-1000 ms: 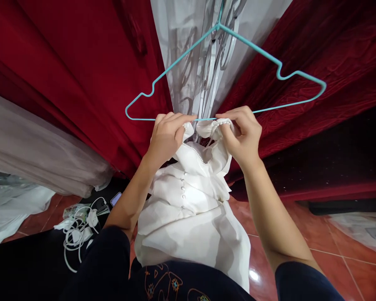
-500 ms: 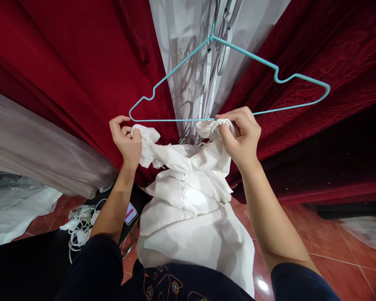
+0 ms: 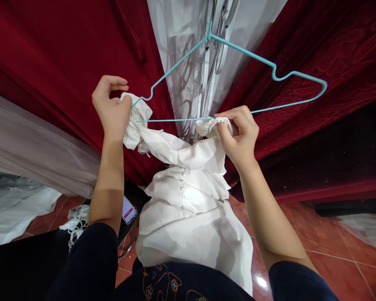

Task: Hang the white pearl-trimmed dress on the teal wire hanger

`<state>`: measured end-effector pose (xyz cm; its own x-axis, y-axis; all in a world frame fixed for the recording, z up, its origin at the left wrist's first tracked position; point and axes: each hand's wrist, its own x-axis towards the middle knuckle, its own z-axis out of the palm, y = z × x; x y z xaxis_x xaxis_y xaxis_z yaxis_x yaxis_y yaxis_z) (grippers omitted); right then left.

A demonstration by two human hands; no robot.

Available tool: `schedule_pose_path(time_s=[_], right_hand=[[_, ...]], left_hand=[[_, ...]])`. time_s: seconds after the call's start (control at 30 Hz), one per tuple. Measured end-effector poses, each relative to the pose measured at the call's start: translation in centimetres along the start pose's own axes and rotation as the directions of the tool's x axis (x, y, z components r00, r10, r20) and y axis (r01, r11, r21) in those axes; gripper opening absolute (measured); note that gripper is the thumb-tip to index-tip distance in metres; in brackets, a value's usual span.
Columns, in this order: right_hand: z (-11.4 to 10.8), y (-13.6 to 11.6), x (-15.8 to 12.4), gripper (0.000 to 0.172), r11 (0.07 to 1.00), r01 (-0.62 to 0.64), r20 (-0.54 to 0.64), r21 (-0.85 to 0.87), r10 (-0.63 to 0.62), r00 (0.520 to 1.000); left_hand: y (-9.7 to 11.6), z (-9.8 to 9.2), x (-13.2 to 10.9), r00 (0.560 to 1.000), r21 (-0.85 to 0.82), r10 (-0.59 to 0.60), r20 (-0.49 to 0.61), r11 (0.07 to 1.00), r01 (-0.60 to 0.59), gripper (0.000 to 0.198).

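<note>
A white dress (image 3: 194, 234) with a row of small buttons and pearl trim along its neckline hangs down in front of me. Above it a light-blue hanger (image 3: 242, 51) is suspended. My left hand (image 3: 113, 104) pinches the dress's left sleeve, which is looped over the hanger's left end and hides that corner. Closed on the gathered right sleeve, my right hand (image 3: 242, 133) sits by the hanger's bottom bar, with fingertips touching or very near the bar.
Red curtains (image 3: 72, 54) hang on both sides, with a white drape (image 3: 178, 46) and white metalwork between them. At lower left, a phone (image 3: 128, 210) and a bundle of white cable (image 3: 77, 230) lie on a black surface. Red tiles (image 3: 326, 234) cover the floor.
My left hand has moved up and left, carrying the left sleeve over the hanger's left end. My right hand stays nearly in place, still holding the right sleeve.
</note>
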<state>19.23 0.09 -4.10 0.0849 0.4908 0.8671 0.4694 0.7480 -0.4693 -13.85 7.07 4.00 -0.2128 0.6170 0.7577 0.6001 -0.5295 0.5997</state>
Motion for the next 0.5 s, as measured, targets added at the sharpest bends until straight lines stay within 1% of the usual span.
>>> schedule_pose_path(time_s=[0.07, 0.2, 0.3, 0.37, 0.4, 0.43, 0.5], right_hand=[[-0.1, 0.1, 0.1, 0.020, 1.000, -0.012, 0.011, -0.012, 0.012, 1.000], [-0.1, 0.4, 0.2, 0.020, 1.000, -0.018, 0.025, 0.016, 0.018, 1.000], [-0.2, 0.6, 0.3, 0.016, 0.999, -0.017, 0.011, 0.038, 0.016, 1.000], [-0.2, 0.7, 0.2, 0.016, 0.999, -0.023, 0.007, 0.036, 0.023, 1.000], [-0.2, 0.7, 0.2, 0.016, 0.999, -0.029, 0.011, 0.028, 0.028, 1.000], [-0.1, 0.6, 0.2, 0.017, 0.999, -0.036, 0.016, 0.016, 0.036, 0.999], [-0.1, 0.5, 0.1, 0.018, 0.999, -0.050, 0.032, -0.003, 0.050, 0.998]], left_hand=[[0.7, -0.9, -0.6, 0.999, -0.017, 0.035, 0.003, 0.999, -0.035, 0.040], [3.1, -2.7, -1.5, 0.995, -0.044, 0.071, 0.070, 0.997, -0.068, 0.033], [4.5, -3.7, -1.7, 0.971, -0.024, 0.082, 0.223, 0.997, -0.078, 0.030], [4.7, -4.3, -1.9, 0.943, -0.009, 0.069, 0.325, 0.998, -0.069, 0.029], [4.8, -4.6, -2.1, 0.935, -0.002, 0.058, 0.349, 0.998, -0.061, 0.029], [4.7, -4.8, -2.3, 0.936, 0.003, 0.051, 0.347, 0.998, -0.056, 0.030], [4.7, -4.8, -2.9, 0.958, 0.004, 0.053, 0.282, 0.998, -0.056, 0.030]])
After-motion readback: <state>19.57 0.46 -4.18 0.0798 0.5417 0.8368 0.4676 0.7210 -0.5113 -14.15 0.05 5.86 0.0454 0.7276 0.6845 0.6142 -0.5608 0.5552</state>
